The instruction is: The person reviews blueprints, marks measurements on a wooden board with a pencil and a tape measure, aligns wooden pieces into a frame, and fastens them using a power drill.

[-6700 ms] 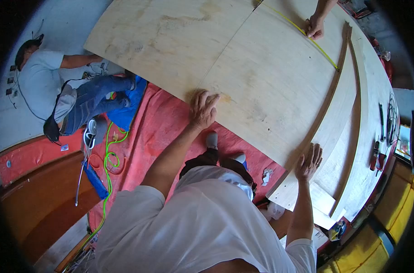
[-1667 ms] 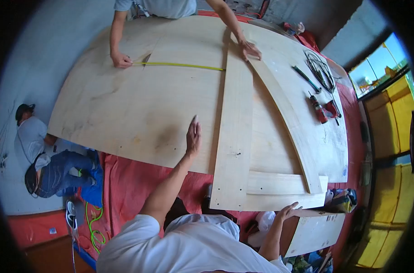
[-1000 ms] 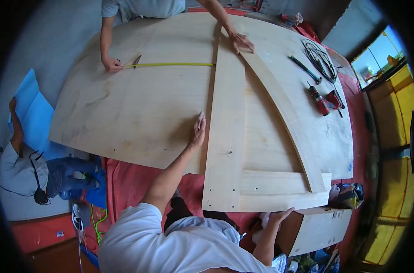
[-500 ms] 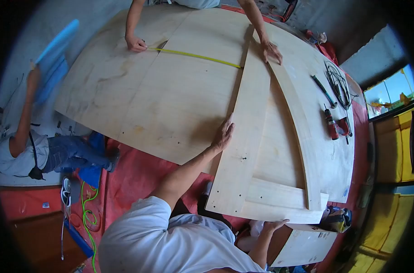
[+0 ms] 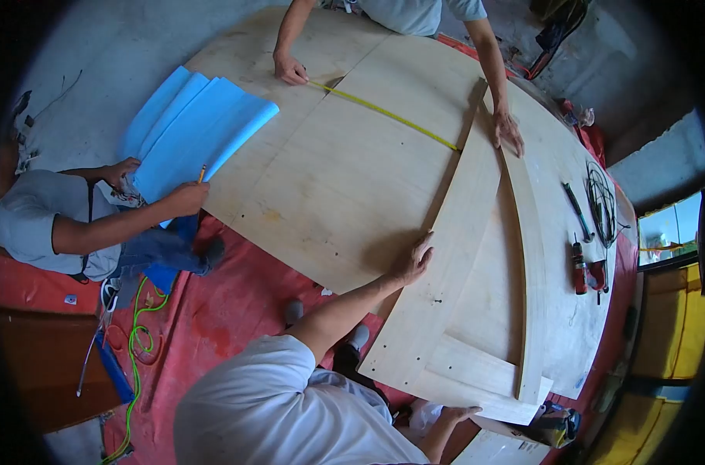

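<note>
We find the wooden frame (image 5: 457,252) lying on the table (image 5: 321,186). The left hand (image 5: 416,261), fingers extended, meets its long edge; the right hand (image 5: 459,414) meets its near end, but we cannot tell whether it grips.

Loads of room for the left hand (image 5: 418,260) to slide left over the plywood sheet (image 5: 313,194), until the blue sheet (image 5: 189,132) near its corner. Going up along the wide board (image 5: 461,225), the yellow tape (image 5: 383,112) cuts across, with a co-worker's hand (image 5: 509,133) close by. Right of the curved board (image 5: 534,271), the drill (image 5: 579,267) and hammer (image 5: 578,213) clutter things.
</note>
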Tool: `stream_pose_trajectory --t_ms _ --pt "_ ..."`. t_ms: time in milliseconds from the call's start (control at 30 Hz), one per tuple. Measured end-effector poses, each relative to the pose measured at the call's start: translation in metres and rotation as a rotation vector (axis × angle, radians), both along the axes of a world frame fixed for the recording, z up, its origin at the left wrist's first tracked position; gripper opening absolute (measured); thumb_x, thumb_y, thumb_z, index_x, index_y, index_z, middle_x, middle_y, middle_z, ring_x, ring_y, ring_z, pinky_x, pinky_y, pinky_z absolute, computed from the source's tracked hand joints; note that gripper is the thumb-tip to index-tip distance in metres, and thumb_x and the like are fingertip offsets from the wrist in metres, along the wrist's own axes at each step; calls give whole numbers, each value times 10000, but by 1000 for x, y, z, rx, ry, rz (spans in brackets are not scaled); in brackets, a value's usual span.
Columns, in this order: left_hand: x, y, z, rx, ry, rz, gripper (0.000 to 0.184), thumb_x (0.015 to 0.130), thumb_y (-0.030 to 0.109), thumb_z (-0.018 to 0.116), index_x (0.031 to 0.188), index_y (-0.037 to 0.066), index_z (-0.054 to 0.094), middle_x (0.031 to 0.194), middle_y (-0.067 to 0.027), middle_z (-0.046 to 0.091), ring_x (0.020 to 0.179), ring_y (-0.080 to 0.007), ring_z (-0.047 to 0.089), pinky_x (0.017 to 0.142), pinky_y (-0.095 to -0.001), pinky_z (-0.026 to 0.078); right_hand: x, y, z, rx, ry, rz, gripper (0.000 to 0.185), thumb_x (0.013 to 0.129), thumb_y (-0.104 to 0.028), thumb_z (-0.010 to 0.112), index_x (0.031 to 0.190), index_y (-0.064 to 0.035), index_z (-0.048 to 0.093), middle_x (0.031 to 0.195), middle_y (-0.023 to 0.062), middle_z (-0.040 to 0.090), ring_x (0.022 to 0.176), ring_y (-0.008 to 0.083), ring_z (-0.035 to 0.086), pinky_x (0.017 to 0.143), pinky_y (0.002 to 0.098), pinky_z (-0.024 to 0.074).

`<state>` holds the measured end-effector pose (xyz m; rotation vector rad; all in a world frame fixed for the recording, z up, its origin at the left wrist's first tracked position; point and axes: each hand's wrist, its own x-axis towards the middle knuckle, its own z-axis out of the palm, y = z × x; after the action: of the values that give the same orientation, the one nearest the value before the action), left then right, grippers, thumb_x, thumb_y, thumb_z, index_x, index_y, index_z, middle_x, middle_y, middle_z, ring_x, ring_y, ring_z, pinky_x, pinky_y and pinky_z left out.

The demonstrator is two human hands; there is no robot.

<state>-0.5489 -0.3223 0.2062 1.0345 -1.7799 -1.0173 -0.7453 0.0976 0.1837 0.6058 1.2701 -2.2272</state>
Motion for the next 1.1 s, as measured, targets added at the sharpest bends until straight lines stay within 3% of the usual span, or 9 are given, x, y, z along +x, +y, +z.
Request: stream_pose_trajectory --t_ms 133,200,333,467,667,800,867,933,1100 --pt "-3 1 -7 131 141 -29 480 1021 243 466 1413 -32 431 1411 -237 499 1333 -342 467 1122 -399 361 5 -2 6 -18 -3 -36 877 941 -730 206 1559 -109 173 1596 163 224 1442 403 247 1180 556 211" --pt "0 1 -3 111 63 -32 467 1019 203 477 1436 1 418 1420 -203 509 1294 -261 517 1030 -350 450 11 -15 22 101 2 -82 900 930 -744 215 1556 -98 183 1605 153 205 1445 404 228 1184 559 187" --pt "0 -1 -4 -19 39 -20 472 1008 204 489 1417 -24 423 1415 -239 492 1313 -345 485 1097 -395 392 7 -5 7 39 102 5 840 961 -697 201 1547 -95 217 1600 152 224 1447 385 246 1194 527 187" --pt "6 1 11 12 -19 -22 480 994 198 508 1410 -27 425 1390 -257 505 1293 -369 500 1091 -415 404 -21 41 -25 224 93 125 763 989 -642 260 1485 -69 345 1522 166 366 1344 379 421 1091 538 385" --pt "21 -3 25 211 175 -46 457 976 168 526 1389 -15 457 1359 -252 532 1264 -383 521 1063 -432 431 -61 38 18 929 955 93 581 1005 -468 451 1408 -50 457 1378 162 519 1180 322 561 974 473 485" --pt "76 -10 21 -65 21 52 423 947 119 545 1341 -28 502 1362 -249 528 1303 -371 490 1088 -427 407 -62 -93 39 652 1044 656 420 992 -239 572 1355 -35 524 1206 109 633 1054 210 627 880 339 506" --pt "116 -13 22 -141 -141 80 442 924 136 576 1333 -17 509 1418 -231 475 1348 -358 435 1109 -433 380 -41 -187 27 756 1158 802 373 972 -171 594 1325 -51 571 1209 97 646 1028 214 643 856 342 509" --pt "151 -14 23 -200 -371 116 462 931 164 576 1347 -17 493 1446 -213 450 1359 -362 412 1126 -434 356 -4 -274 57 971 1474 962 346 970 -193 590 1280 -42 612 1101 167 656 1002 272 650 842 348 520" --pt "172 -15 16 -287 -539 54 459 939 206 551 1309 -62 509 1445 -234 440 1387 -351 378 1163 -443 308 15 -370 56 1105 1432 1005 271 924 -291 638 1031 -41 647 920 171 627 887 335 568 811 438 466"
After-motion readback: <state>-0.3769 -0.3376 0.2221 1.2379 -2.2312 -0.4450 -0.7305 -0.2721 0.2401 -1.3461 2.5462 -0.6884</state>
